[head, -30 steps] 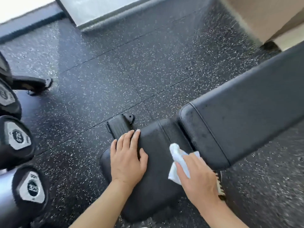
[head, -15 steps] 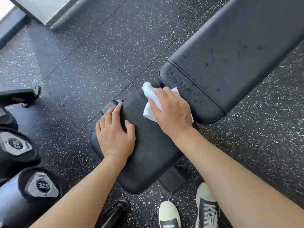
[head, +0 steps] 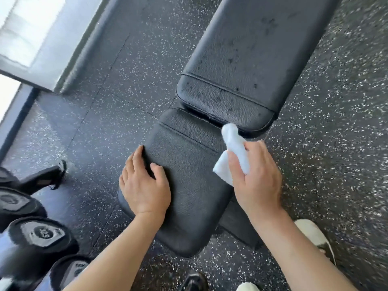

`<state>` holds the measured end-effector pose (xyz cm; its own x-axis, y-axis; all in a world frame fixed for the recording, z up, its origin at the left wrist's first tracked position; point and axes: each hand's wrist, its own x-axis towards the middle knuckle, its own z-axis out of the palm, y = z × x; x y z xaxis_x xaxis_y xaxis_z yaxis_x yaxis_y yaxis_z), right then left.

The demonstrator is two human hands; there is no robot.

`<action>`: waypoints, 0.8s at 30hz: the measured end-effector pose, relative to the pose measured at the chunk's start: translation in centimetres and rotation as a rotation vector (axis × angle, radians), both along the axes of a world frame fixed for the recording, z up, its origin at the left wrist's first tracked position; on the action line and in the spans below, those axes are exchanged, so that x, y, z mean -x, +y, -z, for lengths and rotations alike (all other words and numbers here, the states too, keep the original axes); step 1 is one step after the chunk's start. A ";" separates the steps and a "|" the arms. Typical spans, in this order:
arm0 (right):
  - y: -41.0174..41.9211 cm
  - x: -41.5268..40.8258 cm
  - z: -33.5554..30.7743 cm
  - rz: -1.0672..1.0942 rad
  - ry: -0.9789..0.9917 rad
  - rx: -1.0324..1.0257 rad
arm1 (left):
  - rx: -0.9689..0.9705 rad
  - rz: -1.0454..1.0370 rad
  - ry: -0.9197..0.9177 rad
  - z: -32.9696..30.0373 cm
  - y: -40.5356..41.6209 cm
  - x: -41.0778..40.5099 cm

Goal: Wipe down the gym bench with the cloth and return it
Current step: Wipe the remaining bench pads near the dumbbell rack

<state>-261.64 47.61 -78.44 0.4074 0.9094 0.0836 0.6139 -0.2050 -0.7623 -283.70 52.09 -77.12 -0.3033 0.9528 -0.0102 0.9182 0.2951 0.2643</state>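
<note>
1. While our left hand (head: 144,185) braces flat on the seat pad (head: 184,185) of the gym bench, fingers straight and draped over the pad's left edge and holding nothing, our right hand (head: 255,177) pinches the white cloth (head: 233,152) between thumb and curled fingers.
2. Cloth sits at the seat pad's right edge, its top corner touching the gap just below the back pad (head: 247,59).
3. Step in hand, as we judge it: wiping the seat pad, working its right side near the hinge gap.
4. Back pad shows dark spots and smudges, so we reckon it isn't wiped yet.
5. Next move calls for pressing the cloth flat and sweeping it up onto the back pad, left hand steadying the seat pad.
6. Return of the cloth is not yet due; we can't see where it belongs.
7. Dumbbells (head: 39,234) lie left of the seat pad, on the floor (head: 105,101); shoes (head: 315,238) below it.
</note>
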 end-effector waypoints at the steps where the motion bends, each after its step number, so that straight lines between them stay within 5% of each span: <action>1: 1.0 0.0 0.1 0.067 0.037 -0.004 | -0.005 0.002 -0.004 0.0 0.0 0.1; 8: -2.8 4.3 1.0 0.449 0.357 0.047 | -0.034 0.004 -0.012 0.4 -0.1 0.1; 15: -13.1 15.4 -0.2 0.526 0.543 0.200 | -0.013 -0.002 -0.032 0.3 -0.1 0.3; 24: -1.0 4.2 1.0 0.641 0.504 0.071 | -0.015 -0.002 -0.015 0.5 0.0 0.5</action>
<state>-265.85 46.61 -79.43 0.8233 0.4831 -0.2981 -0.0523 -0.4582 -0.8873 -284.16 52.06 -77.61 -0.3048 0.9524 -0.0008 0.9135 0.2926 0.2825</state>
